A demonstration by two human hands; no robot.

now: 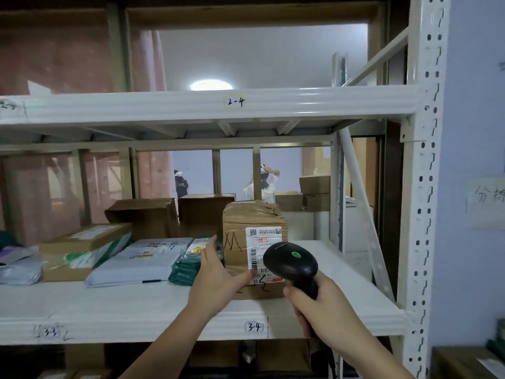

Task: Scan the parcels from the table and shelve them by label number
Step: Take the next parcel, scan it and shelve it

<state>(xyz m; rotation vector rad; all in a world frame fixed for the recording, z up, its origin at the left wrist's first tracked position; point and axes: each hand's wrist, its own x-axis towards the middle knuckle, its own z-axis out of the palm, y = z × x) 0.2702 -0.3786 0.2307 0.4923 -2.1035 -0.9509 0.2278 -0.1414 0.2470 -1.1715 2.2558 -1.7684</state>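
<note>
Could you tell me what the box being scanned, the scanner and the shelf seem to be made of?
The box looks like brown corrugated cardboard, matte and creased, with glossy tape on top and a paper label. The scanner, gripped by the right hand, seems black moulded plastic with a slight sheen. The shelf appears white-painted metal, judging by its smooth ribbed edge and perforated upright.

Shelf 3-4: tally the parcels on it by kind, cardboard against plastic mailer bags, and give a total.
Cardboard boxes: 4: taped box under the left hand, two dark boxes behind, flat box.
Plastic mailer bags: 3: grey, green, grey at the far left.
Total: 7, as far as visible.
</note>
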